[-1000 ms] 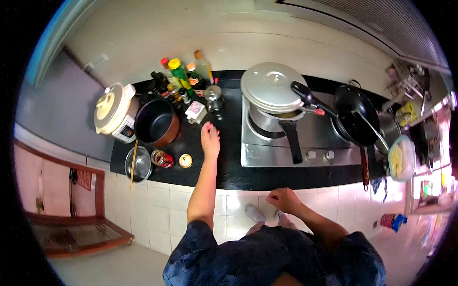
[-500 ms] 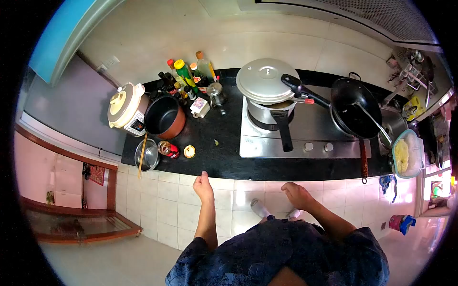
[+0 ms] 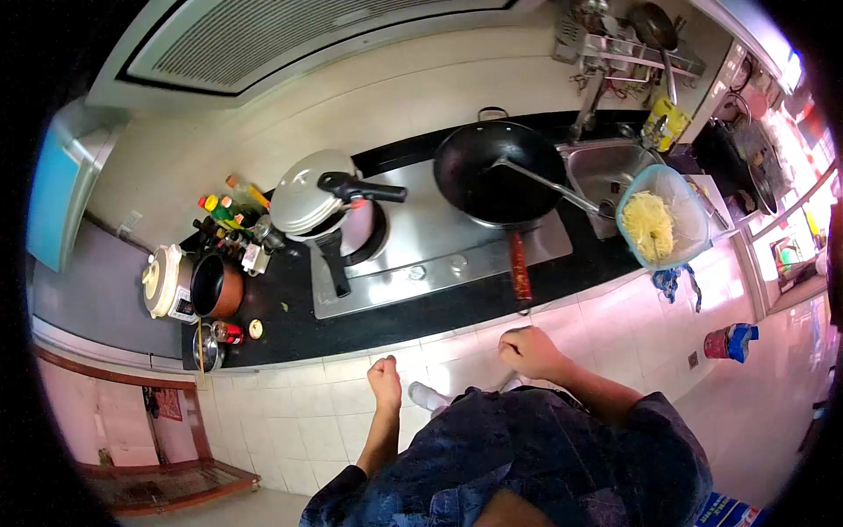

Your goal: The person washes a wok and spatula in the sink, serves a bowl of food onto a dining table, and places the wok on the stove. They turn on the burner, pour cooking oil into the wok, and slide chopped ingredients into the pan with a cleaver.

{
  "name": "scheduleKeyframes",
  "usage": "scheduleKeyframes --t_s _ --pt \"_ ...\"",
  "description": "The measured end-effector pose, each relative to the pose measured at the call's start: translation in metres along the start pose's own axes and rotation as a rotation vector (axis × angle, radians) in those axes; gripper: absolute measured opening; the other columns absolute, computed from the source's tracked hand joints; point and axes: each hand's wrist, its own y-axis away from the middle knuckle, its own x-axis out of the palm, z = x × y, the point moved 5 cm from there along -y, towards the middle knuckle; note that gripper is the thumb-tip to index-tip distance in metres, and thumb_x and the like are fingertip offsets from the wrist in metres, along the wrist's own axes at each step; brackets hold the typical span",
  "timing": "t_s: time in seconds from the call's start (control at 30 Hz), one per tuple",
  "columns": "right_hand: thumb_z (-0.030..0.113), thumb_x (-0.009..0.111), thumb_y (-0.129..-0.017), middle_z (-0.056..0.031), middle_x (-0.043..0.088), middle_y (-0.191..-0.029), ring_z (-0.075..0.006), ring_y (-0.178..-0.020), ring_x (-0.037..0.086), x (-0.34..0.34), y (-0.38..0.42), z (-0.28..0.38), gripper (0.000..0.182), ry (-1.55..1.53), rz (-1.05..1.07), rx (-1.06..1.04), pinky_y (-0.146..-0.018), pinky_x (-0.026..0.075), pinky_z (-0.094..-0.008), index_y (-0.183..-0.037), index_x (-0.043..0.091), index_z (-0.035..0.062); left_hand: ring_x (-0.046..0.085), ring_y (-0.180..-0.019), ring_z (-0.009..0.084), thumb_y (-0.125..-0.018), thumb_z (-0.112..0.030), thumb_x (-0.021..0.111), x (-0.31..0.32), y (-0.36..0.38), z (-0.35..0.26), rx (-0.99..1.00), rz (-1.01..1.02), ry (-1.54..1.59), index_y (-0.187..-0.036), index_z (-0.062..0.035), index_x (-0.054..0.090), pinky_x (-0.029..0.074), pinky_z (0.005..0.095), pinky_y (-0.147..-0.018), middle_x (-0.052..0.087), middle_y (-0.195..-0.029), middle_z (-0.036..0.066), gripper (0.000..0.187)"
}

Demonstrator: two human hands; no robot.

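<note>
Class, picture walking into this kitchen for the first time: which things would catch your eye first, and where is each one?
The black wok on the stove's right burner stands out, a ladle resting in it. Left of it sits a silver pressure cooker, its lid askew. At the counter's right end, a blue-rimmed container of pale shredded food draws the eye.

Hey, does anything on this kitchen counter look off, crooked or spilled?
The pressure cooker lid sits tilted and off-centre on its pot, leaving a gap. A small greenish scrap lies loose on the black counter. Nothing looks spilled.

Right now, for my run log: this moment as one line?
left hand: empty, fisted | right hand: empty, near black stone counter | black round wok on steel stove
</note>
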Motion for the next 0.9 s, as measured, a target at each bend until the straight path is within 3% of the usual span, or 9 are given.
scheduleKeyframes --t_s 0.2,0.33,0.4,0.47,0.57,0.63,0.73,0.87,0.9 --pt "0.014 0.063 -0.086 -0.0146 0.065 -0.077 -0.0259 -0.067 0.065 -0.127 0.022 -0.031 0.013 -0.147 -0.396 -0.028 -0.059 0.049 -0.0357 -0.088 0.064 0.0010 0.031 -0.043 0.0058 -0.093 -0.023 0.060 0.116 0.030 -0.034 -0.001 0.198 0.136 -0.057 -0.0144 0.042 0.023 0.0239 -0.040 0.037 -0.051 -0.005 0.042" --pt "0.012 0.064 -0.085 -0.0140 0.064 -0.082 -0.0283 -0.072 0.064 -0.167 0.019 -0.062 0.013 0.020 -0.646 -0.034 -0.063 0.050 -0.0361 -0.092 0.062 0.0009 0.035 -0.047 0.0057 -0.095 -0.024 0.056 0.161 0.032 -0.069 -0.019 0.308 0.124 -0.056 -0.0120 0.045 0.028 0.0249 -0.044 0.042 -0.052 -0.004 0.042" --pt "0.012 0.063 -0.086 -0.0143 0.063 -0.088 -0.0302 -0.078 0.063 -0.178 0.012 -0.073 0.016 0.146 -0.670 0.017 -0.069 0.051 -0.0382 -0.097 0.061 0.0006 0.041 -0.051 0.0075 -0.097 -0.028 0.053 0.183 0.022 -0.069 0.032 0.386 0.101 -0.064 -0.0105 0.048 0.032 0.0258 -0.047 0.048 -0.058 -0.001 0.037" --pt "0.013 0.063 -0.084 -0.0180 0.058 -0.107 -0.0359 -0.099 0.057 -0.185 -0.004 -0.086 0.029 0.347 -0.699 -0.026 -0.086 0.047 -0.0412 -0.109 0.056 0.0001 0.048 -0.054 0.0093 -0.097 -0.032 0.052 0.208 0.015 -0.076 0.072 0.498 0.125 -0.074 -0.0090 0.053 0.038 0.0257 -0.050 0.053 -0.064 0.002 0.032" --pt "0.015 0.067 -0.081 -0.0165 0.052 -0.120 -0.0347 -0.111 0.052 -0.197 -0.038 -0.099 0.044 0.588 -0.758 0.045 -0.093 0.043 -0.0425 -0.119 0.052 -0.0006 0.058 -0.062 0.0133 -0.096 -0.039 0.051 0.248 0.008 -0.081 -0.237 0.580 0.261 -0.095 -0.0068 0.055 0.046 0.0264 -0.057 0.059 -0.076 0.005 0.033" --pt "0.016 0.069 -0.079 -0.0155 0.050 -0.125 -0.0337 -0.114 0.050 -0.201 -0.067 -0.114 0.052 0.746 -0.785 0.102 -0.094 0.042 -0.0431 -0.124 0.049 -0.0009 0.062 -0.065 0.0153 -0.095 -0.042 0.052 0.274 -0.001 -0.087 -0.270 0.693 0.289 -0.103 -0.0056 0.053 0.049 0.0266 -0.059 0.060 -0.080 0.006 0.037" --pt "0.018 0.071 -0.077 -0.0147 0.049 -0.125 -0.0322 -0.114 0.050 -0.205 -0.101 -0.138 0.062 0.858 -0.692 0.144 -0.093 0.043 -0.0439 -0.130 0.045 0.0002 0.065 -0.073 0.0189 -0.096 -0.041 0.051 0.300 -0.005 -0.105 -0.304 0.783 0.298 -0.109 -0.0056 0.050 0.053 0.0305 -0.061 0.062 -0.083 0.007 0.038" --pt "0.019 0.063 -0.084 -0.0156 0.058 -0.106 -0.0312 -0.103 0.059 -0.208 -0.128 -0.159 0.053 0.968 -0.532 0.289 -0.082 0.049 -0.0426 -0.130 0.045 0.0010 0.067 -0.073 0.0205 -0.095 -0.035 0.055 0.314 -0.004 -0.120 -0.307 0.827 0.267 -0.110 -0.0047 0.045 0.056 0.0335 -0.059 0.061 -0.083 0.007 0.035" --pt "0.019 0.061 -0.086 -0.0156 0.059 -0.102 -0.0312 -0.098 0.061 -0.209 -0.134 -0.166 0.047 0.974 -0.498 0.287 -0.080 0.050 -0.0423 -0.127 0.046 0.0012 0.066 -0.067 0.0197 -0.092 -0.027 0.060 0.314 -0.002 -0.125 -0.345 0.801 0.321 -0.104 -0.0036 0.046 0.056 0.0319 -0.054 0.060 -0.079 0.007 0.030"
